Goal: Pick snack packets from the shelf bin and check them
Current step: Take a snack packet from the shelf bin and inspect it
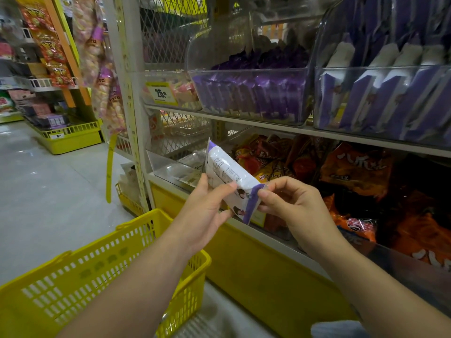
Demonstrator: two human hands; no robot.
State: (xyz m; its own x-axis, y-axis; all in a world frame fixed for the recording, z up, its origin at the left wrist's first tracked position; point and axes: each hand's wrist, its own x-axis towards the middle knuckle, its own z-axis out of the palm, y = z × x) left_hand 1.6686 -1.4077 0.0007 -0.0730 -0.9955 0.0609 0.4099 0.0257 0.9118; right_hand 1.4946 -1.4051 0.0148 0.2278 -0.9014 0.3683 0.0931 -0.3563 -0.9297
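A white snack packet [228,175] with purple ends and printed text on its back is held up in front of the lower shelf. My left hand [205,213] grips its left side, thumb over the back. My right hand [290,208] pinches its purple lower end between thumb and forefinger. Above on the upper shelf, a clear bin [249,93] holds several dark purple packets. A second clear bin [380,98] to the right holds several white and purple packets like the one held.
A yellow shopping basket [102,276] hangs below my left forearm. Orange and red snack bags [353,172] fill the lower shelf behind the packet. A yellow shelf base [256,269] runs along the floor. Grey floor lies to the left, with more shelving beyond.
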